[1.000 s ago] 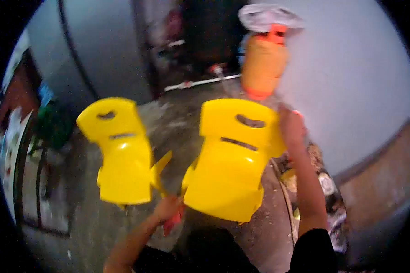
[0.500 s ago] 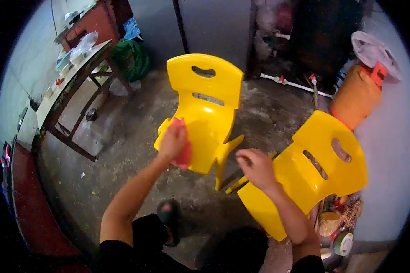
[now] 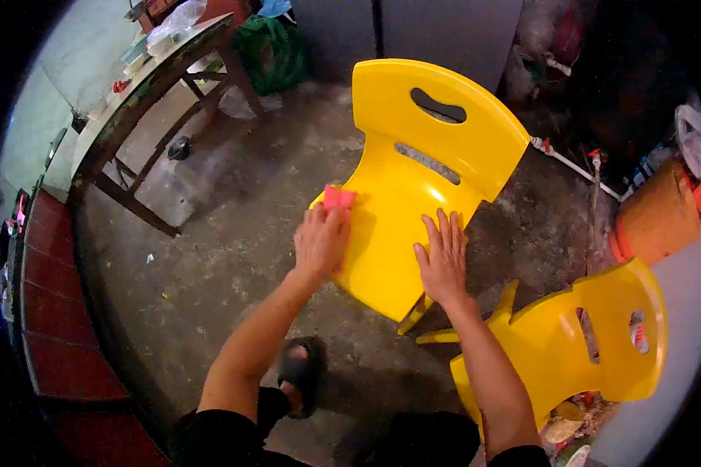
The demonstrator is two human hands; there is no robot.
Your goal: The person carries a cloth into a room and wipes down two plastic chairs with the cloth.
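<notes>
Under the left hand (image 3: 320,241), at the left side of the yellow chair (image 3: 413,198): red cloth (image 3: 339,198), one end poking out past the fingertips. Left fingers bent, close together, clamped on the cloth. Further right, over the same seat, right hand (image 3: 444,268): nothing held, fingers extended, slightly apart, seemingly laid on the plastic; exact contact hard to tell.

Just changed: right hand, half a second ago raised in front of the second chair (image 3: 553,335), now across at the seat's right side. View swung too. Meaning, as judged: both hands now given to one chair, cloth at one side, bare hand perhaps steadying the other. Second chair off to the right of the right fingers, partly behind the right forearm; upright or tipped, cannot tell.

Surface: seat smooth, glossy, glare spot just beyond the right fingertips; backrest with two slots further ahead. Below the fingers, floor (image 3: 249,303) dark, stained, small white scrap (image 3: 150,258) to the left.

Room: ahead-left of left fingers, table (image 3: 154,92) with clear bag (image 3: 177,22) on top, green bundle (image 3: 249,47) beyond. Far ahead, grey panels (image 3: 444,35). Ahead-right of right fingers, white pipe (image 3: 578,165), orange cylinder (image 3: 656,214).
</notes>
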